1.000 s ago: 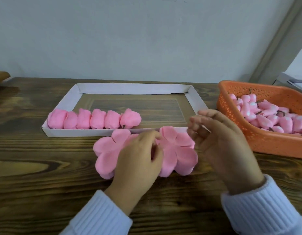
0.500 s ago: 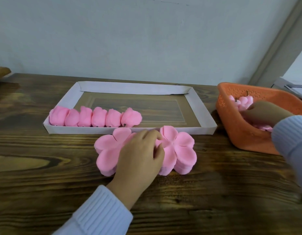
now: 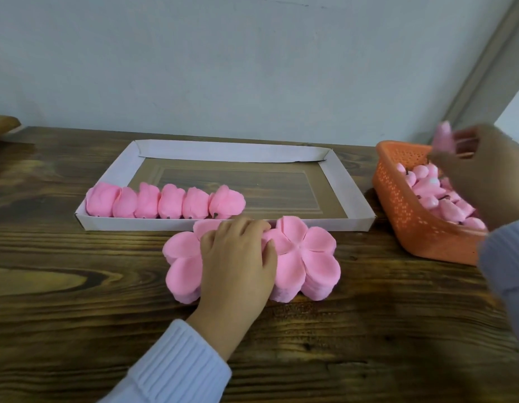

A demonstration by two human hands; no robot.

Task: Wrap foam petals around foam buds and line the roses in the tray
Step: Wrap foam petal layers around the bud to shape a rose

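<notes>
Right hand (image 3: 485, 175) has a bud (image 3: 443, 138) pinched in its fingertips, lifted clear above the basket (image 3: 398, 193). It's blurry, but the pink tip sticks out past the fingers. The rest of the buds are heaped in that basket on the right, so that hand has them close by.

Left hand (image 3: 237, 257) lies on the petals (image 3: 313, 257), fingers bent, thumb against the right-hand stack. I can't tell if it's got a sheet pinched or is just pressing down. My guess is it's parked there to hold the stacks steady and peel off the top sheet once the bud comes over.

The two stacks sit just in front of the tray (image 3: 223, 154), about touching its near wall, which keeps the trip for each finished flower short. Six roses (image 3: 168, 202) stand side by side along the front left of the tray. The row has room left on the right, and nothing is behind it yet.
</notes>
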